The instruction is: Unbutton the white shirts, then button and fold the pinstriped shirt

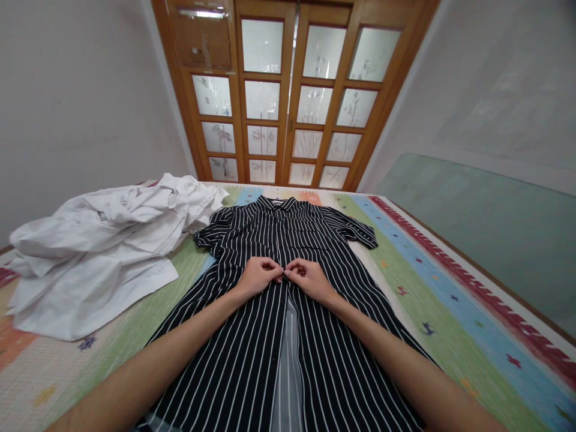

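Note:
A black shirt with white stripes lies face up, its collar at the far end and its short sleeves spread to both sides. Its front is closed above my hands and parts below them, where the greyish inside shows. My left hand pinches the front edge near the middle of the shirt. Close beside it, my right hand pinches the same edge from the right, fingertips almost touching those of my left. Whatever button is between the fingers is hidden. A small dark button shows lower down on the left front edge.
Crumpled white clothing is heaped on the left, near the shirt's left sleeve. A colourful patterned cloth lies under everything. Beyond stand wooden doors with glass panes; a pale green panel leans at the right.

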Demonstrator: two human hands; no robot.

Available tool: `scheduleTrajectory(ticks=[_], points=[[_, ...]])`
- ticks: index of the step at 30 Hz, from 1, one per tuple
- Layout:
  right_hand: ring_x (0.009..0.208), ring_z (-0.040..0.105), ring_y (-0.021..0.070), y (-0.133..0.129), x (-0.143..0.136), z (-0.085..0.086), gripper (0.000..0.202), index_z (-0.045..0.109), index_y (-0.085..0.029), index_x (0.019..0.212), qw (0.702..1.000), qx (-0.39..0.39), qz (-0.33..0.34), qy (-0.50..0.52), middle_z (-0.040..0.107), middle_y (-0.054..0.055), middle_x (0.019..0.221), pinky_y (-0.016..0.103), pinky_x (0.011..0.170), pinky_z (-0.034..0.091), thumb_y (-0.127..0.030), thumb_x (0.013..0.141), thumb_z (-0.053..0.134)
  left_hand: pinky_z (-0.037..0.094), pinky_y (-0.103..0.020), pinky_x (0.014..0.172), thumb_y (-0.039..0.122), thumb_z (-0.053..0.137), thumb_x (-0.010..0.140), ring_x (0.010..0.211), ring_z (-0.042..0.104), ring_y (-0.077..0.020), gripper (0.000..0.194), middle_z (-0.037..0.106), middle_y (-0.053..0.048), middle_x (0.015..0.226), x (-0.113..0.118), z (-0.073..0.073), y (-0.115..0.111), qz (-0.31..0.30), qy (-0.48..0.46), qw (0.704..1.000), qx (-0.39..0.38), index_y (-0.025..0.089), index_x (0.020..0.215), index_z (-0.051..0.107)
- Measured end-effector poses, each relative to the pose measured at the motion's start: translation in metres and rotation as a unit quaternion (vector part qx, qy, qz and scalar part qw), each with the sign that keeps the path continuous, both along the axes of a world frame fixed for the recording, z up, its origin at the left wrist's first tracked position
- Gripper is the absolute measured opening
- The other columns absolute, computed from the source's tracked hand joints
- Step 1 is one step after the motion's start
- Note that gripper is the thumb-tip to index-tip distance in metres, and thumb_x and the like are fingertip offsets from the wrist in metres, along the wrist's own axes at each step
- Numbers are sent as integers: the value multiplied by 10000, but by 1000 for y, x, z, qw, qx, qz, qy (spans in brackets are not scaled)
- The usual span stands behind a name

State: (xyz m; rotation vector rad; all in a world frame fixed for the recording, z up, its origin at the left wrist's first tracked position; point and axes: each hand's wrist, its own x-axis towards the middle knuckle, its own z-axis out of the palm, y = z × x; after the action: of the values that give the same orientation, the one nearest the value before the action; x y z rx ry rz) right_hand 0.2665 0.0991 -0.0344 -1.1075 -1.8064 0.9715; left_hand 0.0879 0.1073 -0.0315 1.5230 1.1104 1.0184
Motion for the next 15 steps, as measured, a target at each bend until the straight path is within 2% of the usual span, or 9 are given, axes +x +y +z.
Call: scheduleTrajectory(ticks=[5,11,13,15], points=[[578,562,122,-1,0,2,152,643,-164,809,1000,3,-4,-11,613,-1,624,240,577,456,-311,809,607,451,-183,458,146,617,727,430,558,-83,98,634,4,525,1,1,-2,-5,-15,999,-30,122,636,644],[583,584,123,-1,-1,4,108,612,-171,789,1000,-13,-1,-9,614,-12,610,239,593,460,-270,809,575,433,-179,428,163,626,732,408,519,-75,95,613,13,512,1,2,-4,-5,10,1000,-24,122,654,661],[563,580,117,1,0,4,99,601,-173,782,1000,-31,0,2,607,-19,592,228,571,452,-262,809,564,443,-183,436,187,630,735,432,526,-73,106,646,-8,592,1,1,-4,-4,15,1000,-5,121,661,666],[527,564,110,2,0,3,109,597,-172,776,999,-45,-4,7,600,-23,571,217,529,436,-271,808,563,463,-194,454,220,646,728,498,558,-79,131,679,-47,762,1,0,-3,4,29,999,31,122,645,671]])
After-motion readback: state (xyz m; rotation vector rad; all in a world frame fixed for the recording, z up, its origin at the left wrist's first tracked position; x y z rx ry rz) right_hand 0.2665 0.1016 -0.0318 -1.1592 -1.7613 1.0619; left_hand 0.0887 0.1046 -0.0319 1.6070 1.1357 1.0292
